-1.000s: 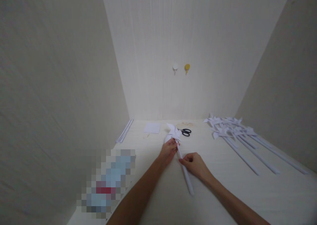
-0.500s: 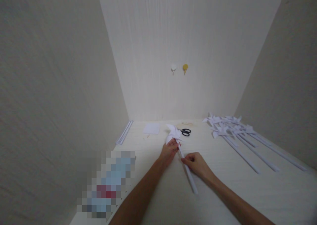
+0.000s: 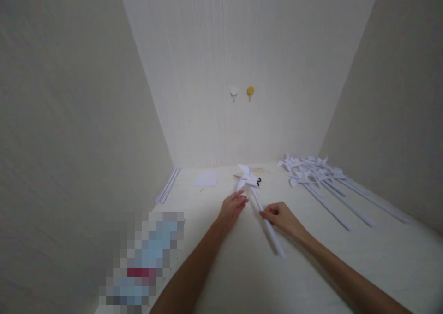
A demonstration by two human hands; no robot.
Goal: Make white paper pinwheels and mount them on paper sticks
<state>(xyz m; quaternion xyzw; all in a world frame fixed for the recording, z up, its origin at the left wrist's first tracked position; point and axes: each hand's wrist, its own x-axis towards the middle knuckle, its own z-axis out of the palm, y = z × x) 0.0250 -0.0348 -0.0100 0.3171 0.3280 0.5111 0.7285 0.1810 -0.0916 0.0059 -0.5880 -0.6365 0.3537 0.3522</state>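
A white paper pinwheel (image 3: 247, 177) on a rolled paper stick is held over the table, its head pointing away from me. My right hand (image 3: 279, 216) pinches the stick partway along, with the lower end jutting toward me. Just left of the stick, below the pinwheel's blades, is my left hand (image 3: 234, 206); its fingers are apart and a gap shows between it and the stick. Behind the blades, the black handles of the scissors (image 3: 259, 181) peek out, the rest of them hidden.
Several finished paper pinwheels (image 3: 311, 173) lie piled at the back right. A square sheet of paper (image 3: 206, 178) and rolled paper sticks (image 3: 168, 186) are at the back left. Two hooks, white (image 3: 234, 91) and yellow (image 3: 250, 91), hang on the wall. A blurred patch (image 3: 152, 254) covers the left edge.
My left hand has let go of the pinwheel and opened. My right hand has moved the pinwheel slightly right, and its head now covers most of the scissors. The camera view has shifted slightly.
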